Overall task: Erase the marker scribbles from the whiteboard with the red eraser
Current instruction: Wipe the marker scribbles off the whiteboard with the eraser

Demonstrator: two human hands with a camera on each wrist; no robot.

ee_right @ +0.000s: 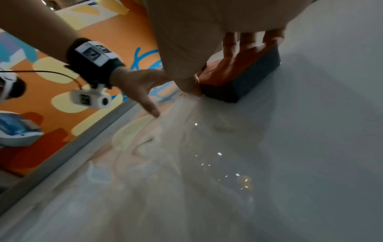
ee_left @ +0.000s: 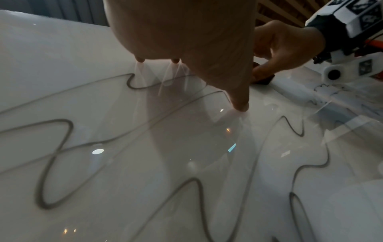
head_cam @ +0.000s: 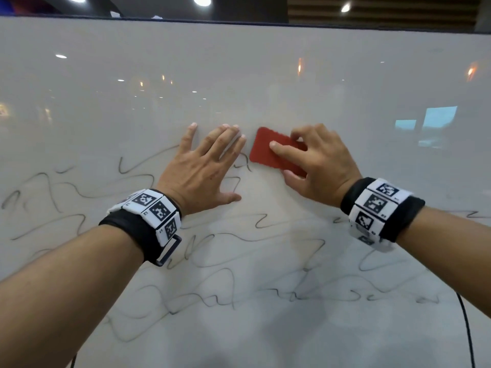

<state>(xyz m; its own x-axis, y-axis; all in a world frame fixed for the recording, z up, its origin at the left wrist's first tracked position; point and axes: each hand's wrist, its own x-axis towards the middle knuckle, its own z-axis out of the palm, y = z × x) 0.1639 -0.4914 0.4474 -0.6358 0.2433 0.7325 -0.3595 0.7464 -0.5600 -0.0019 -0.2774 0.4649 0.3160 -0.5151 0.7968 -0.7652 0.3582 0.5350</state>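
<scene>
The red eraser (head_cam: pixel 268 151) (ee_right: pixel 244 75) lies flat against the whiteboard (head_cam: pixel 239 75), felt side on the surface. My right hand (head_cam: pixel 313 160) grips it, index finger across its back and thumb under its lower edge. Just left of it my left hand (head_cam: pixel 204 166) is spread flat, fingertips and thumb (ee_left: pixel 240 106) pressing on the board. Grey marker scribbles (head_cam: pixel 79 192) (ee_left: pixel 56 163) run across the board's lower half, under and below both hands. The patch right of and above the eraser shows no lines.
The board's dark top edge (head_cam: pixel 239 22) runs along the top of the head view. A black cable (head_cam: pixel 466 330) hangs at the lower right. In the right wrist view the board's frame (ee_right: pixel 62 157) borders an orange patterned floor (ee_right: pixel 103 41).
</scene>
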